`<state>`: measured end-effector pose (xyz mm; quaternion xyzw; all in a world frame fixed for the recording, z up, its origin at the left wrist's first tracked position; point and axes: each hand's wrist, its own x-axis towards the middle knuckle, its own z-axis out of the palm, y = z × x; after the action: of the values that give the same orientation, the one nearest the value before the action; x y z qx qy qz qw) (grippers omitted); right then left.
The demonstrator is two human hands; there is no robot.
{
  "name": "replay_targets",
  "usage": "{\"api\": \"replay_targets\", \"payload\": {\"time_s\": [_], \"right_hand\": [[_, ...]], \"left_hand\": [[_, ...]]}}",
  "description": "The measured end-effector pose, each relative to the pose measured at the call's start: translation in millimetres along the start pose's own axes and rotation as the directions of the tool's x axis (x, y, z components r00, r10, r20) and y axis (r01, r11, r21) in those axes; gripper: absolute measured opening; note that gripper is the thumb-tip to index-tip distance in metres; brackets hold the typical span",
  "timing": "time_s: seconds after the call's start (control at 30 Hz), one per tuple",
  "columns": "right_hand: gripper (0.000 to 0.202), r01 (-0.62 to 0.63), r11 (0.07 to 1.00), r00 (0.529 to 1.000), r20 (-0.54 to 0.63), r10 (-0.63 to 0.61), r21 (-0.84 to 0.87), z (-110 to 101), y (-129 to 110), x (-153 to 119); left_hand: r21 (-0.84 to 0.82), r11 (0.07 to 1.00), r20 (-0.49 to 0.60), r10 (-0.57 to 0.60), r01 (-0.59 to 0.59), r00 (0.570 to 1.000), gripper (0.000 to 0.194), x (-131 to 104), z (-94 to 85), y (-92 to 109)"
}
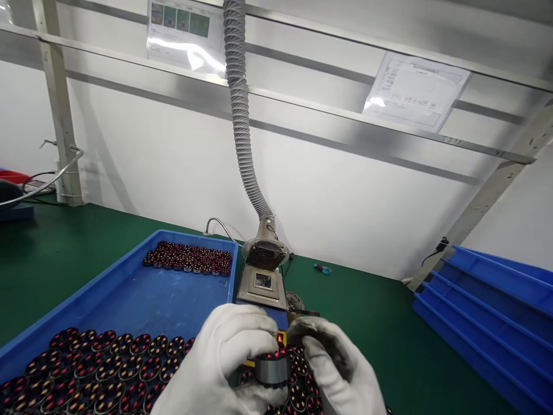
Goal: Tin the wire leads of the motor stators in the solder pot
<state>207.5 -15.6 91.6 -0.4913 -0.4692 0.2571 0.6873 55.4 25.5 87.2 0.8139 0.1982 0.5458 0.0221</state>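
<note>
My left hand (239, 363), in a white glove, grips a motor stator (273, 369), a short metal ring with red-tipped and dark parts on top. Thumb below and fingers above pinch it. Close on its right is my right hand (334, 363), also gloved, with its fingers curled in and its fingertips darkened by dirt. Whatever those fingers may hold is hidden. Beneath and between the hands lie several more stators (298, 397). Just beyond them stands a metal box (264, 297) with a small square opening of shiny, dark material, and a lit orange-red switch on its front.
A blue tray (168, 300) on the left bears rows of stators at its near end and a packed group (188, 256) at its far end. A grey flexible hose (239, 109) ends above the metal box. Stacked blue trays (484, 311) stand right. Small blue-handled cutters (322, 268) lie behind.
</note>
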Motion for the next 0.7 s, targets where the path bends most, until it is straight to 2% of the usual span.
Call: {"api": "replay_targets", "payload": {"time_s": [0.03,0.1,0.17,0.23,0.3,0.43,0.5,0.57,0.7], "right_hand": [[0.030,-0.073,0.995,0.992,0.105,0.065,0.069,2.8,0.2,1.4],[0.037,-0.164,0.973,0.958,0.262,0.118,0.161,10.6,2.8,3.4],[0.040,-0.197,0.947,0.936,0.337,0.105,0.252,20.4,8.9,4.4],[0.039,-0.230,0.910,0.928,0.360,0.098,0.345,29.7,17.1,4.4],[0.035,-0.281,0.856,0.924,0.362,0.120,0.435,35.5,25.9,4.2],[0.029,-0.364,0.761,0.914,0.362,0.182,0.537,36.3,43.2,5.3],[0.030,-0.393,0.743,0.906,0.365,0.213,0.542,36.0,51.7,6.5],[0.031,-0.435,0.726,0.887,0.391,0.245,0.533,38.0,58.5,7.3],[0.034,-0.504,0.692,0.845,0.462,0.270,0.518,41.3,57.1,4.9]], "left_hand": [[-0.027,0.999,-0.008,-0.030,0.030,1.000,0.012,-0.9,1.8,-0.5],[-0.019,0.999,-0.034,-0.043,0.043,0.998,0.015,-2.7,5.0,-2.6],[0.055,0.998,-0.068,-0.007,0.011,0.998,0.016,-3.9,6.7,-5.3],[0.123,0.992,-0.099,0.032,-0.020,0.995,0.025,-4.3,6.5,-7.6],[0.104,0.995,-0.105,0.008,0.003,0.994,0.033,-4.0,4.5,-9.2],[-0.118,0.987,0.011,-0.111,0.111,0.994,0.034,-2.8,-3.1,-13.3],[-0.215,0.968,0.041,-0.125,0.131,0.991,0.026,-2.2,-6.1,-16.1],[-0.289,0.945,0.030,-0.154,0.156,0.988,0.014,-1.6,-6.9,-18.2],[-0.417,0.862,-0.016,-0.323,0.287,0.946,0.022,-1.1,-6.5,-19.6]]}}
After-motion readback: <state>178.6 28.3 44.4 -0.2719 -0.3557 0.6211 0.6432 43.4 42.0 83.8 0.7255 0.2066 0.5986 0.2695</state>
